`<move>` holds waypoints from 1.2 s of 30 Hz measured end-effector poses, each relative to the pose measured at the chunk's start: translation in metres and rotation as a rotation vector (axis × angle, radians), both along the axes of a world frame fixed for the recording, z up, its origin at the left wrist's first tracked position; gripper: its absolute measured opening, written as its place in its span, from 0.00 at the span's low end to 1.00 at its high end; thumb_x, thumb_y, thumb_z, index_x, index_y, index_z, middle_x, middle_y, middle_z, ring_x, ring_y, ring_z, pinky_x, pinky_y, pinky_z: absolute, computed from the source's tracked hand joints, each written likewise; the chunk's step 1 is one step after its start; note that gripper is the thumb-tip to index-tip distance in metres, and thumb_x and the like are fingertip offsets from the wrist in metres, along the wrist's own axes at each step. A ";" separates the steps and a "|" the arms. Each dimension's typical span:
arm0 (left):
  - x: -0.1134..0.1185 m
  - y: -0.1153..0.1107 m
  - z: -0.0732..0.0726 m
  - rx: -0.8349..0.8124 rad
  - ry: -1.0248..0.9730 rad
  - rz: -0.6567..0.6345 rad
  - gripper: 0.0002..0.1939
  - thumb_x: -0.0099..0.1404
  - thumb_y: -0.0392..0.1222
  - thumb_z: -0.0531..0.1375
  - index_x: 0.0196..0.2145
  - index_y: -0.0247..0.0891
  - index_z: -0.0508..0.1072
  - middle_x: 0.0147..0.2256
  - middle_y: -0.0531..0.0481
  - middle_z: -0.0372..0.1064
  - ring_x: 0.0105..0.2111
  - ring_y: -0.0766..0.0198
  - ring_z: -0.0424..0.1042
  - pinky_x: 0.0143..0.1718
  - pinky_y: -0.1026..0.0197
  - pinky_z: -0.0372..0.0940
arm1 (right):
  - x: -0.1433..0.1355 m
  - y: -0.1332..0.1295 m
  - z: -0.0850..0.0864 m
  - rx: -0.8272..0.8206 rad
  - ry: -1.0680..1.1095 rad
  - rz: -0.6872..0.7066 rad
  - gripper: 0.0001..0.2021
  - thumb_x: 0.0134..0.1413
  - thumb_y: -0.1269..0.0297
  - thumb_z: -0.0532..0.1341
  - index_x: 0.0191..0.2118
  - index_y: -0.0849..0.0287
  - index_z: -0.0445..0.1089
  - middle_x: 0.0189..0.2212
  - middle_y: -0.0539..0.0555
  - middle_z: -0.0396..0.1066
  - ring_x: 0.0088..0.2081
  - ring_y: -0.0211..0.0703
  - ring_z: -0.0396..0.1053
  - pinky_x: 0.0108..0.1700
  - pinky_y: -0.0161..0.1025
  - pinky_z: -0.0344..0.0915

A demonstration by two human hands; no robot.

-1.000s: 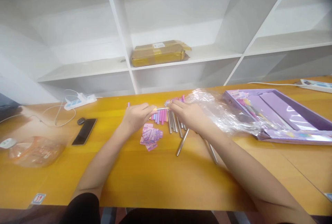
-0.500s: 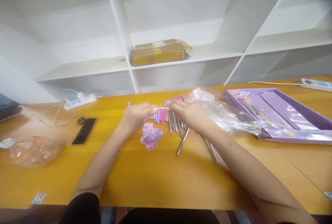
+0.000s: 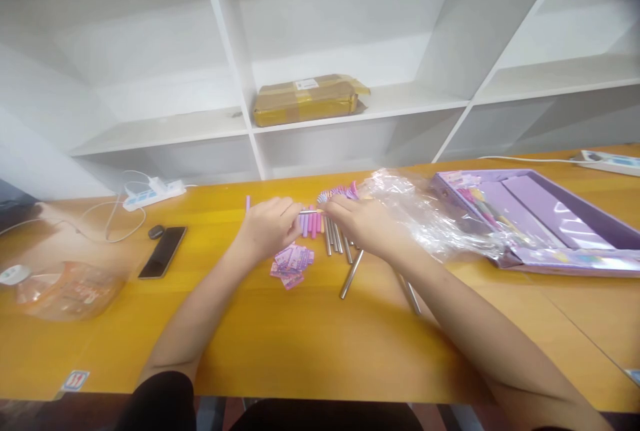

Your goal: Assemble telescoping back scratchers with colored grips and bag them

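Note:
My left hand (image 3: 270, 226) is closed on the left end of a slim silver metal tube (image 3: 309, 212). On the tube's other end my right hand (image 3: 356, 221) pinches, and a small yellowish bit shows at those fingertips. Behind and below the tube lie pink and purple sticks (image 3: 313, 226), partly covered by the hands. Several loose metal tubes (image 3: 352, 275) rest under and in front of my right hand. A pile of small pink-purple printed cards (image 3: 292, 266) is just in front of my left hand. Beyond my right fingers sits a striped, ribbed pink-and-white item (image 3: 336, 194).
Crumpled clear plastic (image 3: 430, 224) and a purple tray-like box (image 3: 560, 259) are on the right. To the left are a phone (image 3: 163, 252), a power strip (image 3: 155, 194) and an orange-tinted bottle (image 3: 70, 290). A taped parcel (image 3: 307, 103) lies on the white shelf behind.
My left hand has turned slightly and its fingers now cover the yellowish bit that showed at the tube's left end. Both hands stay on the tube, a little lower.

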State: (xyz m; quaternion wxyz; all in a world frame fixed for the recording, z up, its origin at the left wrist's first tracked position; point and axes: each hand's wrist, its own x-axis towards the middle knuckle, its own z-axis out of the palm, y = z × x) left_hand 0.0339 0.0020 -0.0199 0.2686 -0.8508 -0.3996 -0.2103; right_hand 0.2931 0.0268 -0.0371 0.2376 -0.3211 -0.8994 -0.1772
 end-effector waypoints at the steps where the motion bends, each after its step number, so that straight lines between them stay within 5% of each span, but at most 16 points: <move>1: 0.003 -0.001 -0.001 0.010 -0.005 0.015 0.06 0.68 0.35 0.57 0.37 0.39 0.75 0.31 0.49 0.74 0.32 0.59 0.70 0.31 0.56 0.57 | -0.001 0.000 -0.001 0.011 0.000 0.014 0.18 0.66 0.80 0.51 0.52 0.58 0.73 0.37 0.53 0.76 0.31 0.39 0.64 0.30 0.39 0.44; 16: 0.012 0.001 -0.009 0.093 -0.039 0.101 0.05 0.61 0.34 0.60 0.28 0.41 0.69 0.26 0.47 0.68 0.30 0.56 0.64 0.32 0.53 0.53 | -0.009 -0.005 -0.003 0.047 0.035 0.027 0.18 0.70 0.78 0.51 0.51 0.56 0.75 0.33 0.50 0.76 0.29 0.37 0.64 0.30 0.39 0.47; 19: -0.020 0.012 0.011 0.119 -0.116 0.238 0.10 0.62 0.34 0.58 0.24 0.42 0.64 0.23 0.47 0.64 0.28 0.56 0.59 0.32 0.52 0.47 | 0.017 0.006 0.007 0.083 0.115 -0.074 0.19 0.70 0.76 0.52 0.54 0.54 0.76 0.40 0.52 0.79 0.33 0.39 0.70 0.32 0.37 0.53; 24: -0.134 0.027 0.060 0.137 -0.196 0.513 0.15 0.55 0.33 0.60 0.21 0.41 0.54 0.22 0.49 0.57 0.33 0.55 0.55 0.36 0.55 0.46 | 0.117 0.044 0.033 0.182 0.396 -0.214 0.17 0.69 0.74 0.54 0.50 0.55 0.80 0.40 0.56 0.80 0.41 0.42 0.75 0.41 0.36 0.65; 27: -0.178 0.023 0.071 0.183 -0.236 0.670 0.16 0.55 0.34 0.59 0.21 0.40 0.52 0.21 0.50 0.54 0.35 0.56 0.53 0.39 0.56 0.46 | 0.166 0.059 0.041 0.184 0.486 -0.359 0.13 0.67 0.73 0.57 0.41 0.57 0.80 0.35 0.59 0.80 0.39 0.43 0.77 0.46 0.40 0.67; 36: -0.157 0.017 0.071 0.124 -0.316 0.639 0.07 0.59 0.37 0.59 0.28 0.41 0.62 0.27 0.50 0.63 0.41 0.54 0.58 0.47 0.52 0.50 | 0.184 0.066 0.038 0.108 0.512 -0.466 0.12 0.68 0.69 0.57 0.40 0.56 0.79 0.38 0.63 0.80 0.37 0.44 0.76 0.44 0.41 0.68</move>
